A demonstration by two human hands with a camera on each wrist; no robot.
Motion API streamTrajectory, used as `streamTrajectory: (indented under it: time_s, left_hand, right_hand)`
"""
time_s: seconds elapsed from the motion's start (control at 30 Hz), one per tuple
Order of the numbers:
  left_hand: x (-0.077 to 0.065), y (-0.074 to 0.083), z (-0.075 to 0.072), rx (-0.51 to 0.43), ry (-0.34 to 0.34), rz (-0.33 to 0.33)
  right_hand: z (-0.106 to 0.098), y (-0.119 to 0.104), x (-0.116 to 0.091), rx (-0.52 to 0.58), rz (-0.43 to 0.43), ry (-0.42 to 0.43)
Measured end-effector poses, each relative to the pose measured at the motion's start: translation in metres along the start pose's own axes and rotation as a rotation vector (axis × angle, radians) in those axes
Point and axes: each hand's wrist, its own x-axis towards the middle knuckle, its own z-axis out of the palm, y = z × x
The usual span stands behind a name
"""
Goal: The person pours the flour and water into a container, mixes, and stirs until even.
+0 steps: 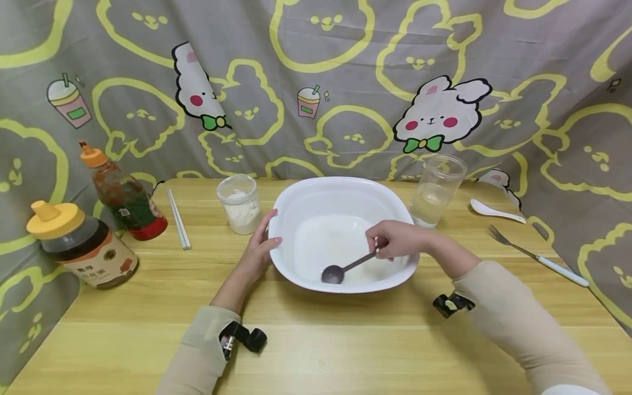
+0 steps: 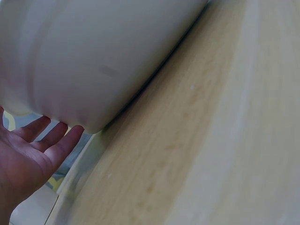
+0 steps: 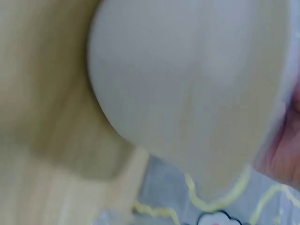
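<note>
A white basin stands on the table with pale, cloudy liquid in its bottom. My left hand holds its left side, thumb over the rim. The left wrist view shows three fingertips of that hand against the outer wall of the basin. Inside the basin, my right hand grips the handle of a dark round-bowled spoon. The spoon's head is low, near the front wall. In the right wrist view the basin hides most of the right hand and all of the spoon.
Left of the basin stand a jar of white powder, chopsticks, a red sauce bottle and a yellow-capped honey jar. To the right are a jar of clear liquid, a white spoon and a fork.
</note>
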Motion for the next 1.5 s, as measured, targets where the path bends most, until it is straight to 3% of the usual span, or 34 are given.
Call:
streamTrajectory:
  time_s: [0.2, 0.33, 0.4, 0.6, 0.77, 0.93, 1.07, 1.17, 1.3, 1.5]
  left_hand:
    - [0.001, 0.000, -0.001, -0.004, 0.000, 0.007]
    - [0.001, 0.000, -0.002, -0.005, 0.000, 0.007]
    - [0.001, 0.000, -0.002, -0.003, 0.000, 0.005]
    - [0.000, 0.000, -0.001, -0.001, 0.003, 0.001]
    - [0.000, 0.000, 0.000, -0.002, -0.004, 0.008]
    - [0.000, 0.001, 0.000, 0.007, -0.002, 0.014]
    - [0.001, 0.001, 0.000, 0.006, 0.003, 0.014]
    - [0.001, 0.002, -0.001, 0.001, 0.001, 0.015]
    - [0.000, 0.002, -0.001, -0.001, -0.003, 0.015]
    - [0.000, 0.001, 0.000, -0.002, 0.001, 0.013]
  right_hand:
    - [-0.018, 0.010, -0.014, -0.149, 0.098, 0.182]
    - [-0.018, 0.019, -0.008, -0.243, 0.161, 0.293]
    - [-0.016, 0.022, -0.001, -0.230, 0.182, 0.316]
    - [-0.002, 0.021, 0.021, 0.017, 0.129, 0.285]
    - [0.011, 0.014, 0.029, 0.145, 0.038, 0.185]
    - [0.014, 0.008, 0.018, 0.160, -0.009, 0.036]
    - [0.004, 0.007, 0.001, 0.100, -0.015, -0.018]
    - [-0.008, 0.007, -0.010, 0.040, 0.011, 0.013]
    - [-0.021, 0.011, -0.017, -0.053, 0.080, 0.121]
    - [-0.023, 0.022, -0.002, -0.087, 0.177, 0.226]
